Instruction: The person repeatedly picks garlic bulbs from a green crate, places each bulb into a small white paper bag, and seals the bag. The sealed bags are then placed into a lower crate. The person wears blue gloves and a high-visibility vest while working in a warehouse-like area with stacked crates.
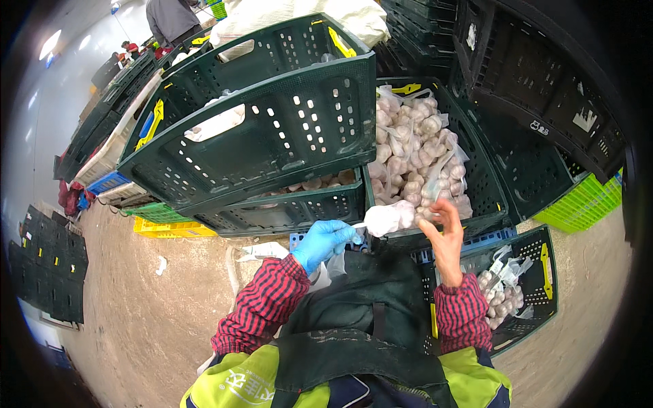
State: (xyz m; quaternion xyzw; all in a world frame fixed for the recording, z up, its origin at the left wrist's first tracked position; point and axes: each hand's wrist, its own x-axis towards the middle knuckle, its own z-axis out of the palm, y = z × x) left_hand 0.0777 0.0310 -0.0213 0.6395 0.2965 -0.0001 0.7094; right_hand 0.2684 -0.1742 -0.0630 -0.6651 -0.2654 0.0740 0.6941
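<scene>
My left hand (pixel 325 244), in a blue disposable glove, pinches the gathered end of a small clear bag of garlic bulbs (pixel 390 217). That bag lies over the near edge of a dark green plastic crate (pixel 474 168) filled with bagged garlic (pixel 416 148). Just right of the held bag is my right hand (pixel 445 237), bare, fingers apart and curved, with nothing seen in it. Loose clear plastic bags (pixel 334 268) hang below my left wrist, in front of the dark apron (pixel 357 301).
Stacked green crates (pixel 275 127) stand at the left, black crates (pixel 541 81) at the right. A lower crate (pixel 553 285) at the right holds more bagged garlic (pixel 500 301). A white scrap (pixel 161 265) lies on the floor. Another person (pixel 172 20) stands beyond the stacks.
</scene>
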